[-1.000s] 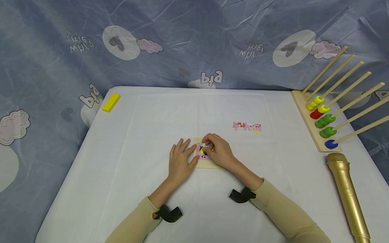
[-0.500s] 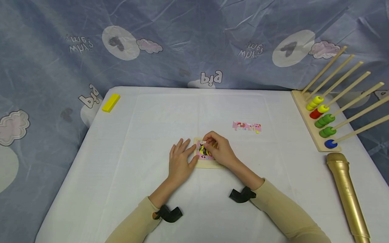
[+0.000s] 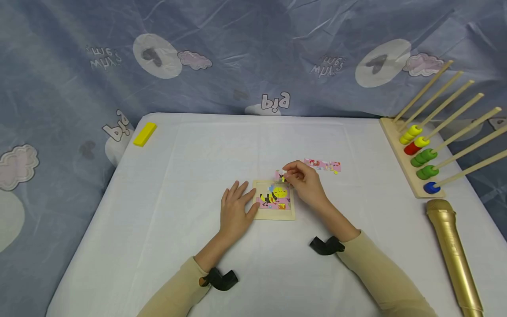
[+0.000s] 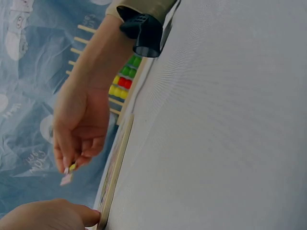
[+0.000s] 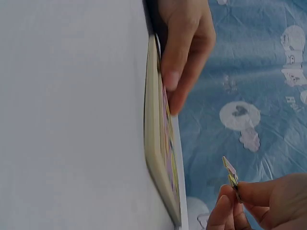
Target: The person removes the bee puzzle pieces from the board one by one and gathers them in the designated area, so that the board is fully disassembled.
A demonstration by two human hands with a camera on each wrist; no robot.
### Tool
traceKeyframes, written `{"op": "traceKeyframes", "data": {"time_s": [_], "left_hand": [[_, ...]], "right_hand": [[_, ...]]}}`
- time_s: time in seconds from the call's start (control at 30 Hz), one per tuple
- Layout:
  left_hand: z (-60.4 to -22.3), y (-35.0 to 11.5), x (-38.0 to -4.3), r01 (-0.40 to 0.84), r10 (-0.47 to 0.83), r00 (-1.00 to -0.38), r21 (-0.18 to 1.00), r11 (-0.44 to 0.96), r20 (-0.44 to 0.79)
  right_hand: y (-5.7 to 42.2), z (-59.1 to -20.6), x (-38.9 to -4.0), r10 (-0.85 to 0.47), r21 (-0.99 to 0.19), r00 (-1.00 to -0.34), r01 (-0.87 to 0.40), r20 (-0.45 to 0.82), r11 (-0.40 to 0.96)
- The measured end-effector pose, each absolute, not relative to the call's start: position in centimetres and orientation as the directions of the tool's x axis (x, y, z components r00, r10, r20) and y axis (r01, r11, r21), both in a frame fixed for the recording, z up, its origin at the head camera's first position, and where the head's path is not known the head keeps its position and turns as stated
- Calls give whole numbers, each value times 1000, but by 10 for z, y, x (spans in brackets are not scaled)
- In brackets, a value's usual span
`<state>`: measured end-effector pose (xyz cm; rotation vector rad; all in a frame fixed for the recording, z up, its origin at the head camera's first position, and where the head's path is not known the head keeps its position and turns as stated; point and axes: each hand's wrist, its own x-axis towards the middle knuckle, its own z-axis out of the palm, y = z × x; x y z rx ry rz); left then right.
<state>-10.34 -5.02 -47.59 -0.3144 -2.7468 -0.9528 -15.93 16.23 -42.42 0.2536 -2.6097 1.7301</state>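
Observation:
A square wooden puzzle board (image 3: 274,214) with a bee picture lies at the middle of the table. My left hand (image 3: 234,215) rests at its left edge, fingers spread, thumb and index fingertip on the frame. Above the board's far right corner, my right hand (image 3: 308,184) pinches a small puzzle piece (image 3: 279,175) between thumb and fingers. In the right wrist view this puzzle piece (image 5: 230,172) is held up off the board, thin edge showing. Pink puzzle pieces (image 3: 328,166) lie in a row on the table, just beyond the right hand.
A wooden bead rack (image 3: 412,167) with upright rods and coloured beads stands at the right edge. Nearer on that side lies a gold microphone (image 3: 453,255). A yellow block (image 3: 145,134) is at the far left corner. Behind the table hangs a blue printed cloth (image 3: 237,57).
My right hand has lifted away from the board to the right and back, carrying a puzzle piece. More of the bee picture shows now. The left hand has stayed in place.

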Motion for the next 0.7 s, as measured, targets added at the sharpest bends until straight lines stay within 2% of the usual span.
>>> {"op": "traceKeyframes", "data": {"time_s": [0.2, 0.4, 0.7], "left_hand": [[-475, -50, -102, 271, 126, -953, 582, 767, 276], [-477, -50, -102, 271, 123, -952, 582, 767, 282], [-478, -49, -103, 270, 123, -952, 583, 766, 280]], "right_hand": [[201, -429, -172, -21, -892, -993, -116, 118, 436], [226, -429, -181, 92, -898, -989, -66, 118, 435], [235, -437, -184, 129, -865, -985, -34, 113, 500]]}}
